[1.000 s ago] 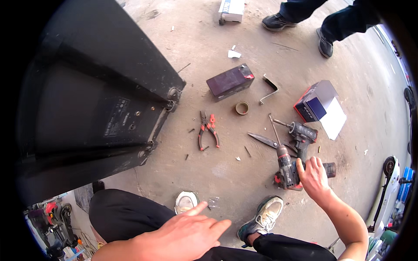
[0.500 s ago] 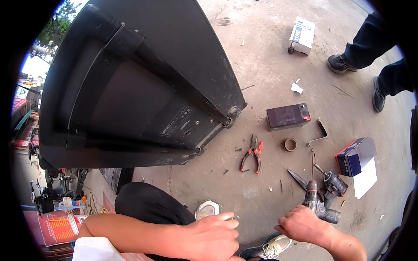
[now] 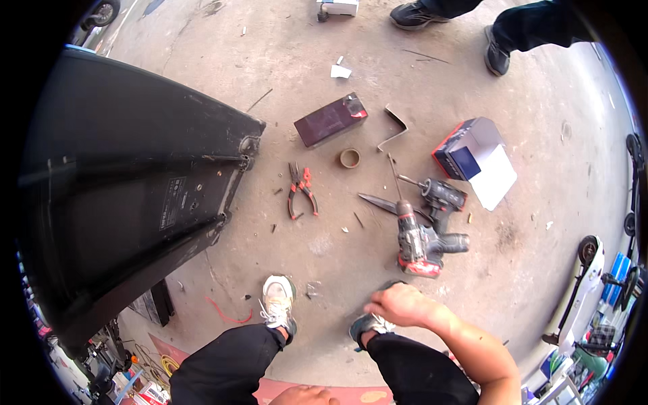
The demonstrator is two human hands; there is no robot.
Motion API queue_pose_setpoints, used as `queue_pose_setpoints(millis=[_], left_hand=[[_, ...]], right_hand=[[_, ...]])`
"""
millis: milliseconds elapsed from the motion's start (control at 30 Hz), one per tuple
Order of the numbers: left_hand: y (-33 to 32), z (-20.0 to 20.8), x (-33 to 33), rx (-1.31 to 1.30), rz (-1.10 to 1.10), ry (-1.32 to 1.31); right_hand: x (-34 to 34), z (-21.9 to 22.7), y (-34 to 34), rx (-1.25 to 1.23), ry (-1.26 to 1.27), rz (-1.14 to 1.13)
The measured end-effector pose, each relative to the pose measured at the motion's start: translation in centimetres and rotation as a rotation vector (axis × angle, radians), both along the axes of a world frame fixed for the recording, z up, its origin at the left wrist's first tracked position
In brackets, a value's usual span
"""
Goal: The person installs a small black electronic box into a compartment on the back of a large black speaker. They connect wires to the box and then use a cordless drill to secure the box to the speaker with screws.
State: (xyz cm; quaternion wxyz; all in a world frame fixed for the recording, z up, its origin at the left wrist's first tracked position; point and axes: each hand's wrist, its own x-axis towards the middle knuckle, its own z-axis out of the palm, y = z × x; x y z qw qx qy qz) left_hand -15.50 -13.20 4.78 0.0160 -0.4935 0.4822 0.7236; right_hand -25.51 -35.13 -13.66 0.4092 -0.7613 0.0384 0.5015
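My right hand [image 3: 405, 304] hangs over my right shoe [image 3: 368, 329] with its fingers curled; anything inside them is hidden. Only the back of my left hand [image 3: 304, 395] shows at the lower edge, its fingers cut off. Nearest to the right hand lies a cordless drill [image 3: 413, 241] with a long bit, against a second power driver [image 3: 442, 196]. Scissors [image 3: 379, 202] lie partly under the drill. Further left are red-and-black pliers [image 3: 302, 192], open on the floor. Beyond them sit a dark block battery [image 3: 331, 120], a brown ring-shaped roll [image 3: 349, 158] and a bent metal bracket [image 3: 392, 128].
A large black speaker cabinet [image 3: 135, 148] stands at the left. An opened box [image 3: 472, 152] lies right of the tools. Another person's shoes [image 3: 497, 50] and a white box [image 3: 339, 7] are at the far side. A white scooter [image 3: 574, 293] is at the right, and small screws lie around the pliers.
My view has swung right and downward, so the speaker and tools sit further left. The left hand has drawn back to the lower edge. My right hand is now further from the drill.
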Motion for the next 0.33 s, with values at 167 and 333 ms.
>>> queue_pose_setpoints(millis=[167,333], left_hand=[[0.8,-3.3,-6.2,0.168,0.238,-0.084],[7.7,-0.5,-17.1,0.186,0.586,-0.259]], right_hand=[[-17.7,2.4,0.4,-0.161,0.133,-1.136],[-46.4,10.6,10.7,-0.279,0.389,-1.070]])
